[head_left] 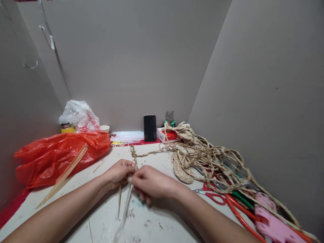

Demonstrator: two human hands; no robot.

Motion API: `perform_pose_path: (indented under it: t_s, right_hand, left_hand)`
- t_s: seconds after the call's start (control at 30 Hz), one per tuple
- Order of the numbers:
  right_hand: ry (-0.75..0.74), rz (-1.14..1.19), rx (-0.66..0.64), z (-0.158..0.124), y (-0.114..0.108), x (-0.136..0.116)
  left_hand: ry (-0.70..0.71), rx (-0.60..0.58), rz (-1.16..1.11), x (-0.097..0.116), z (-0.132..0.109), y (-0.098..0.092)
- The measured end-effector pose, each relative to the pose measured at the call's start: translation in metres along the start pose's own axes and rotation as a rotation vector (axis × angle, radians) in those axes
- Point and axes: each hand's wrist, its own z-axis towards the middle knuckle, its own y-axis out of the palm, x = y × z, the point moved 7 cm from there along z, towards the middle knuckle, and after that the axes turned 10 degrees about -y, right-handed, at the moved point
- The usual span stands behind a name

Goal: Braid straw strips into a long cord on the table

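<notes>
My left hand (120,172) and my right hand (153,181) meet over the middle of the table, fingers pinched close together. Between them is the working end of a braided straw rope (152,152), which runs up from my fingers and off to the right. My left fingers grip the rope; a thin tan straw strand (119,200) hangs below them. From my right fingertips a pale, wider strip (126,204) trails down towards me, blurred at its lower end. The exact join of strands is hidden by my fingers.
The rope's tangled pile (202,157) covers the right side, beside red-handled scissors (215,197) and a pink tool (273,219). An orange-red plastic bag (63,152) lies left, with a loose straw strip (67,172) across it. A phone (150,128) stands at the back.
</notes>
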Motion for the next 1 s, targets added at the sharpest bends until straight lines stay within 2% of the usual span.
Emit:
perform_pose_path:
  t_s: [0.03, 0.1, 0.13, 0.17, 0.3, 0.47, 0.53, 0.67, 0.83, 1.0]
  right_hand:
    - [-0.003, 0.053, 0.079, 0.001, -0.012, 0.002]
    - [-0.023, 0.052, 0.335, 0.002, -0.04, 0.009]
    - [-0.024, 0.054, 0.403, 0.003, -0.047, 0.014]
    - [-0.009, 0.082, 0.401, 0.006, -0.047, 0.02]
    - [0.119, 0.285, 0.15, 0.016, -0.017, 0.038]
    - [0.16, 0.358, 0.087, 0.015, -0.009, 0.044]
    - [0.168, 0.389, 0.061, 0.015, -0.01, 0.047]
    - [0.181, 0.499, 0.074, 0.017, -0.009, 0.052]
    - [0.223, 0.642, 0.135, 0.018, 0.0, 0.048]
    - [0.26, 0.761, 0.203, 0.015, 0.008, 0.043]
  left_hand:
    - [0.003, -0.017, -0.003, 0.001, 0.0, 0.001]
    - [-0.009, -0.045, -0.003, 0.001, -0.001, 0.002]
    - [-0.016, -0.058, -0.003, 0.001, -0.001, 0.002]
    - [-0.014, -0.065, -0.001, 0.002, -0.002, 0.003]
    - [0.019, -0.072, 0.034, 0.005, -0.004, 0.004]
    - [0.042, -0.073, 0.179, 0.005, -0.004, 0.008]
    - [0.094, -0.015, 0.241, 0.006, -0.001, 0.004]
    - [0.212, 0.108, 0.452, 0.012, 0.0, -0.006]
    - [0.203, 0.256, 0.818, 0.025, -0.014, -0.012]
    - [0.291, 0.409, 1.068, 0.02, -0.028, 0.009]
